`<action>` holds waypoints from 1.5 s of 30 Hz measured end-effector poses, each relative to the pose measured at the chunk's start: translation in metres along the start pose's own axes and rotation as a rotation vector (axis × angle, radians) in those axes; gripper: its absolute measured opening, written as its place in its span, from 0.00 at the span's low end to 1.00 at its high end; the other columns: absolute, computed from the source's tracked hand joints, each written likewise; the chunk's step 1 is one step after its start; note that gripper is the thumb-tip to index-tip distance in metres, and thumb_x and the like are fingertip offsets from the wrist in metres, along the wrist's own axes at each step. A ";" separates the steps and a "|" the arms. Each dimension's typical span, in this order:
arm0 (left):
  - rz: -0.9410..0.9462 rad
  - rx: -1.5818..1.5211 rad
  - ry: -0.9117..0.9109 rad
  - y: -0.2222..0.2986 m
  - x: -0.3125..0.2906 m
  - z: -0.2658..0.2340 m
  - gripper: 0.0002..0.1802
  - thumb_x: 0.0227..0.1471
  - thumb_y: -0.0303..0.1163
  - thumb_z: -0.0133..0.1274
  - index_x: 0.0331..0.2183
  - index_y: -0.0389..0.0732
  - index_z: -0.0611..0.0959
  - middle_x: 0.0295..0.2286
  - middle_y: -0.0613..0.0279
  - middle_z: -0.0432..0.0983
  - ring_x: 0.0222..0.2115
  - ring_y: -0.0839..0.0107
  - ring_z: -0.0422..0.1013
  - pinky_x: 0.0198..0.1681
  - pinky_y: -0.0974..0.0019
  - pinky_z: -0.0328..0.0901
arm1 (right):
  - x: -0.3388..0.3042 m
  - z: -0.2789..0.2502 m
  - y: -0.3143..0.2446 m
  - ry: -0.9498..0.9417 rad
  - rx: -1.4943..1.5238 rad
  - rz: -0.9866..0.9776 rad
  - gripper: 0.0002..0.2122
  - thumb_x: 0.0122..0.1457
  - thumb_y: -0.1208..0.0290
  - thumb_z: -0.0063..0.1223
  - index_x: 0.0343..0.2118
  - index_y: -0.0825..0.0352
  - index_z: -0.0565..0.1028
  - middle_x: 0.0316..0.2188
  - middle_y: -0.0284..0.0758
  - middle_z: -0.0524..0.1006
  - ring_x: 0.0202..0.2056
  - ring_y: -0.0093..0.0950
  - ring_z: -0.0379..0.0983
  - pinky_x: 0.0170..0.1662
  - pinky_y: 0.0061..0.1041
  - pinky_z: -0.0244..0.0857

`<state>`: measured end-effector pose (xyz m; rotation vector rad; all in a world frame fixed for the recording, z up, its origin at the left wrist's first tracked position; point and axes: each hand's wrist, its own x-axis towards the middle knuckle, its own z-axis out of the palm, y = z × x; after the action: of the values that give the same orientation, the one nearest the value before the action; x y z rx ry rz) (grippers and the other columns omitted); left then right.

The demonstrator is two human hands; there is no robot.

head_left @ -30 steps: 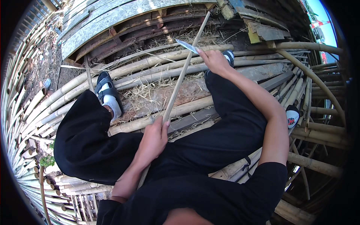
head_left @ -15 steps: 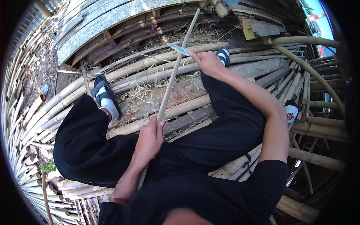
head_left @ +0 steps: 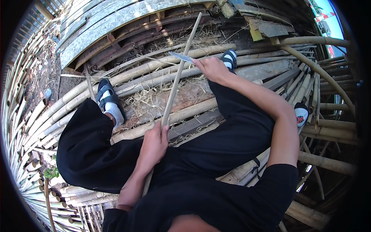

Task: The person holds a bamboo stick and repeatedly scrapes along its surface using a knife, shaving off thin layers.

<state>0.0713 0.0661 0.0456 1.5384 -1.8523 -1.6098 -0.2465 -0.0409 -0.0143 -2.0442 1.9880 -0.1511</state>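
A long, thin bamboo strip [head_left: 174, 89] slants from beside my body up toward the wooden platform. My left hand [head_left: 154, 144] is closed around its lower part, above my lap, with the thumb along the strip. In my right hand [head_left: 212, 69] is a knife, its handle hidden by the closed fingers. The knife's pale blade [head_left: 180, 57] points left and lies across the upper part of the strip, touching it or very close. The strip's far end stands free beyond the blade.
Bamboo poles [head_left: 143, 69] lie between my sandalled feet, with curly shavings [head_left: 148, 102] scattered over them. A wooden pallet-like platform [head_left: 116, 27] stands ahead. More bamboo poles [head_left: 328, 166] are stacked at right, and cut bamboo [head_left: 42, 181] lies at left.
My right hand and the knife have shifted slightly left and down along the strip. The strip's far end has dipped a little to the left. My left hand keeps its hold.
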 end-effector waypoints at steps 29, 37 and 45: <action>0.170 -0.093 0.090 -0.017 -0.011 -0.007 0.14 0.61 0.32 0.45 0.30 0.30 0.74 0.14 0.49 0.66 0.14 0.60 0.63 0.21 0.56 0.57 | 0.021 -0.108 -0.017 0.256 0.205 0.015 0.29 0.58 0.40 0.48 0.21 0.68 0.73 0.11 0.27 0.64 0.16 0.18 0.63 0.22 0.23 0.57; 0.189 -0.230 0.022 -0.012 -0.028 -0.019 0.15 0.63 0.37 0.45 0.32 0.34 0.76 0.16 0.73 0.60 0.17 0.85 0.54 0.19 0.73 0.51 | -0.006 -0.152 -0.068 0.186 0.233 0.148 0.21 0.57 0.48 0.55 0.29 0.68 0.77 0.14 0.30 0.70 0.17 0.22 0.69 0.23 0.25 0.62; 0.206 -0.257 -0.028 -0.009 -0.038 -0.024 0.14 0.64 0.37 0.44 0.33 0.36 0.75 0.17 0.77 0.57 0.17 0.87 0.51 0.18 0.76 0.48 | -0.055 -0.167 -0.123 0.345 0.140 -0.105 0.19 0.55 0.55 0.58 0.23 0.70 0.75 0.17 0.39 0.71 0.21 0.28 0.65 0.28 0.30 0.61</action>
<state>0.1097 0.0847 0.0628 1.1843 -1.6769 -1.7011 -0.1761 -0.0073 0.1853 -2.1464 1.9875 -0.6866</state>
